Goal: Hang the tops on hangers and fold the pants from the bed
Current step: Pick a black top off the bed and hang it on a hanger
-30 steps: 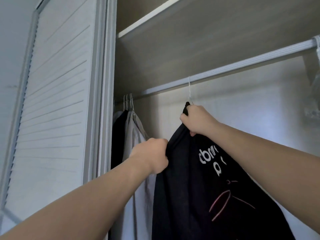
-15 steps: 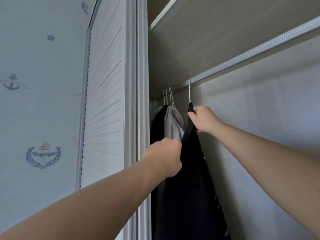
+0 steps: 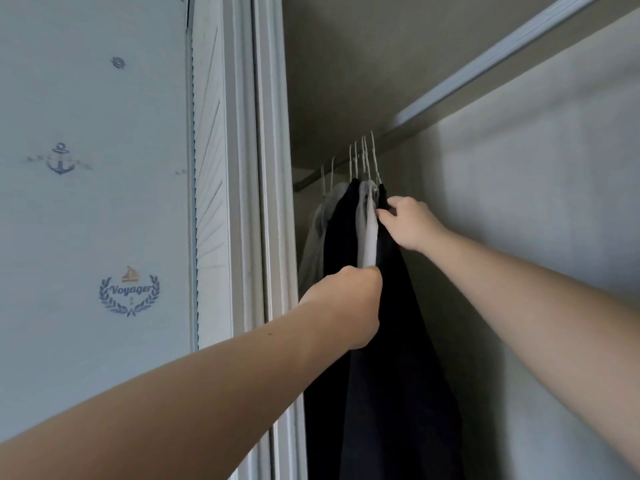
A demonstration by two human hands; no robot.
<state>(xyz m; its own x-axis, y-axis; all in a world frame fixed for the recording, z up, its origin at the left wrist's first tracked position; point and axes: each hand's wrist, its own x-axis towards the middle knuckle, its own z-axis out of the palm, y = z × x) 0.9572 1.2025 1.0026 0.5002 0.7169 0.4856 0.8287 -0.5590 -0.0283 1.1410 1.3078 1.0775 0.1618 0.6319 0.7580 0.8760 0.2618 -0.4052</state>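
Two grips on black top [image 3: 398,341]: left hand [image 3: 346,306], right hand [image 3: 410,223] (fingers [image 3: 385,213] apparently pinching) | closet rail [image 3: 467,79] | anchor wallpaper [image 3: 86,220]

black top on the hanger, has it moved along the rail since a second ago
Yes. The black top has slid left along the rail and now hangs against the grey top, where a gap showed before.

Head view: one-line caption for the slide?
Left hand grips the dark top, right hand pinches it higher up, beside other tops on the closet rail.
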